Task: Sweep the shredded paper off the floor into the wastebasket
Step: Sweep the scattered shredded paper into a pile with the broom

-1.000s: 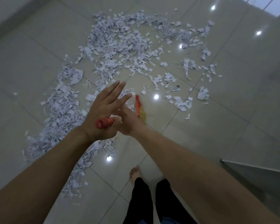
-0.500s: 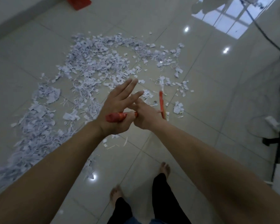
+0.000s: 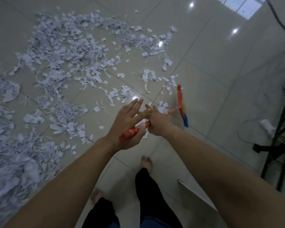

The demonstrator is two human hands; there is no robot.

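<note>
Most shredded paper (image 3: 59, 66) still strewn over tiled floor (image 3: 212, 51), left of broom head (image 3: 181, 104); wastebasket unseen. Right hand (image 3: 158, 122) grips broom handle (image 3: 133, 131); left hand (image 3: 127, 127) cradles handle end, fingers extended. Sweeping barely begun.

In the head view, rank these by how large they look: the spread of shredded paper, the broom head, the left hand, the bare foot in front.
1. shredded paper, by far the largest.
2. left hand.
3. broom head and bare foot: too close to rank; the broom head is blurred and the hand is nearer the camera than either.
</note>
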